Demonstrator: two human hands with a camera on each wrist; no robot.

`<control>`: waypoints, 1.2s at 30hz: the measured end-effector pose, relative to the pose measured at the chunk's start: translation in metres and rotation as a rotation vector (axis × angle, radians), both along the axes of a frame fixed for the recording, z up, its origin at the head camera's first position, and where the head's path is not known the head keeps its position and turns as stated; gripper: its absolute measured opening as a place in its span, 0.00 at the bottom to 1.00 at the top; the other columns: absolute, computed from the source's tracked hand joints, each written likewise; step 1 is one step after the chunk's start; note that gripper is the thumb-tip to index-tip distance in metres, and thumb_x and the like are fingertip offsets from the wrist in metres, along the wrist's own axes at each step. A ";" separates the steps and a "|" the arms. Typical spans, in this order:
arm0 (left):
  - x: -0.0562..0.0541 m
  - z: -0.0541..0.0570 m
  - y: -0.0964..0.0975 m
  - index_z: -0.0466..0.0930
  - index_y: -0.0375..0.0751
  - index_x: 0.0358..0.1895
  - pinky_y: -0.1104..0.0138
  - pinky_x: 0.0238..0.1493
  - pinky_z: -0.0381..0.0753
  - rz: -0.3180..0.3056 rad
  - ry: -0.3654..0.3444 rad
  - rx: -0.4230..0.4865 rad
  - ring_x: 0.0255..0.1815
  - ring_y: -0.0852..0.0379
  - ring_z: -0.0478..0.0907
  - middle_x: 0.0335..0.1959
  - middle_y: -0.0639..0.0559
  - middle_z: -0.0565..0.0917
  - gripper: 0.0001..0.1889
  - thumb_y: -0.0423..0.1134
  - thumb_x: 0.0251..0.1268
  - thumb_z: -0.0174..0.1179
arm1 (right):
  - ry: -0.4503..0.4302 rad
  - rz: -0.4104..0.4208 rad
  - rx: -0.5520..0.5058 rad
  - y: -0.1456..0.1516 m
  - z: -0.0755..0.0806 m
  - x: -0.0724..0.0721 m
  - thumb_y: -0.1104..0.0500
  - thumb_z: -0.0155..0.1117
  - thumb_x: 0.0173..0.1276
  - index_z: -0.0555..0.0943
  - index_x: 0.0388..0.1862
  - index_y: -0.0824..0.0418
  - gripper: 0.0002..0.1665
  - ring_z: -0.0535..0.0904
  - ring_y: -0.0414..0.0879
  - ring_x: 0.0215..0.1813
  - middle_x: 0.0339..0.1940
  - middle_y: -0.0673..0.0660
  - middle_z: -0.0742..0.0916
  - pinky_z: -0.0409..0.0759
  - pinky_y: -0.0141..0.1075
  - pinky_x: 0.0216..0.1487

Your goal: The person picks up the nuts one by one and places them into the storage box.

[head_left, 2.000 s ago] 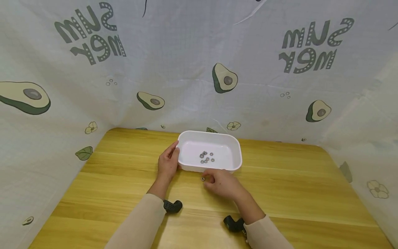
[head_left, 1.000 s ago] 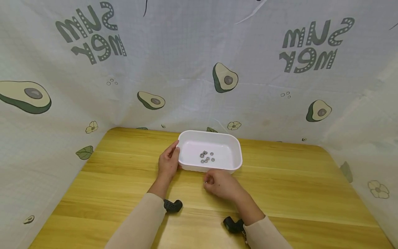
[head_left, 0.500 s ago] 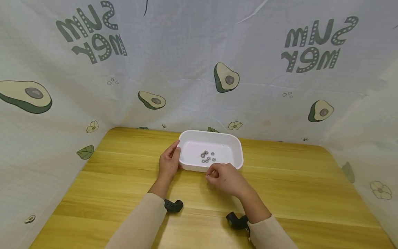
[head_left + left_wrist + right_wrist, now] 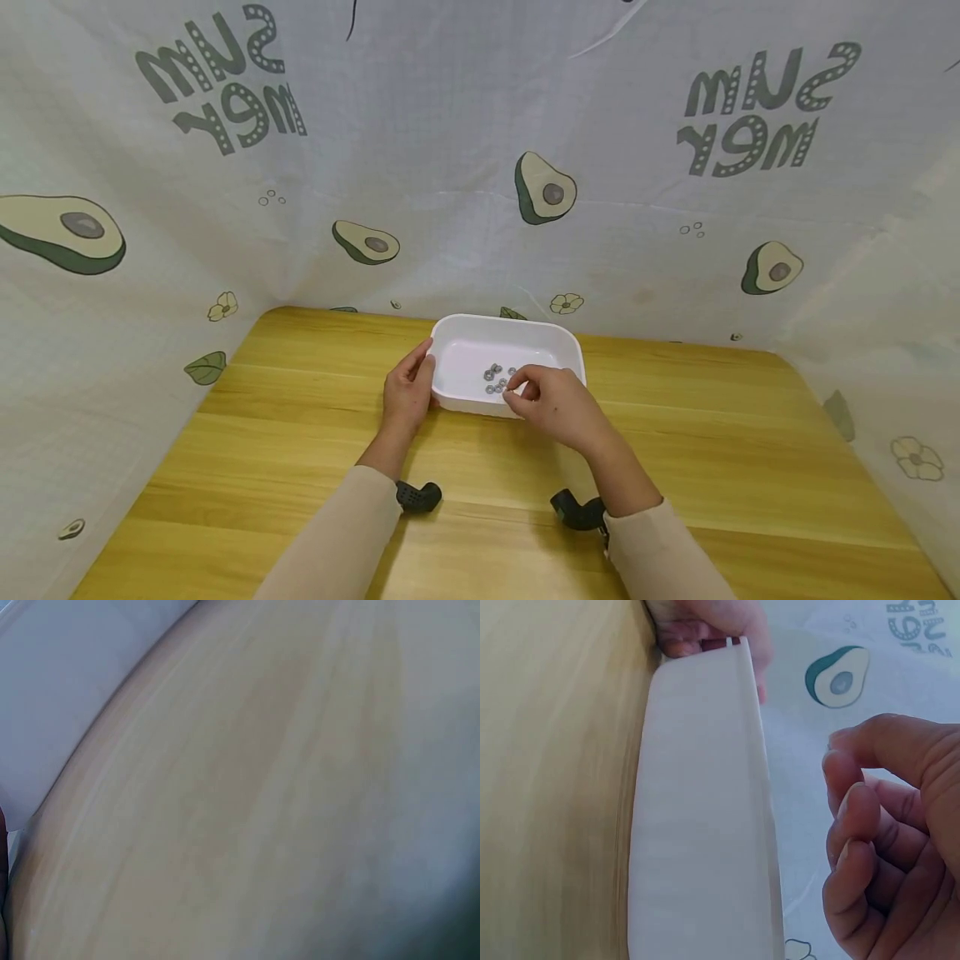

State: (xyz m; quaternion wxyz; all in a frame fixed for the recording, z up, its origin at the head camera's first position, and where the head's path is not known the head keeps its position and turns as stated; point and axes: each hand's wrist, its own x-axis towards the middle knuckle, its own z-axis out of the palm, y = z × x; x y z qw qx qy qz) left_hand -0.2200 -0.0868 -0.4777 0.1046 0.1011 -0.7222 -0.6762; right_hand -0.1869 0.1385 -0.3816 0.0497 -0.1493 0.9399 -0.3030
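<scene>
A white rectangular tray (image 4: 468, 406) stands on the wooden table. Several small metal nuts (image 4: 489, 376) lie on its floor. My left hand (image 4: 407, 396) grips the tray's left end, thumb at the rim. Over the tray's front right part is my right hand (image 4: 558, 404), its thumb and index finger pinching a small nut that the fingertips almost wholly cover. In the right wrist view the pinching fingertips (image 4: 844, 746) are above the tray's rim, with the other fingers loosely curled.
The wooden tabletop (image 4: 712, 433) spreads out around the tray. A white curtain (image 4: 450, 133) printed with avocados hangs behind and at both sides. Black wrist devices (image 4: 576, 510) stick out from under both sleeves.
My right hand has picked up the nut from the table in front of the tray and lifted it over the rim. The left hand and tray have stayed put.
</scene>
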 end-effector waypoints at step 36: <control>-0.001 -0.001 -0.001 0.80 0.61 0.67 0.73 0.20 0.76 -0.007 -0.004 0.016 0.25 0.58 0.75 0.58 0.47 0.85 0.20 0.49 0.75 0.55 | -0.058 -0.059 0.192 -0.007 -0.027 -0.079 0.51 0.64 0.72 0.85 0.44 0.56 0.10 0.78 0.47 0.35 0.34 0.53 0.87 0.74 0.35 0.34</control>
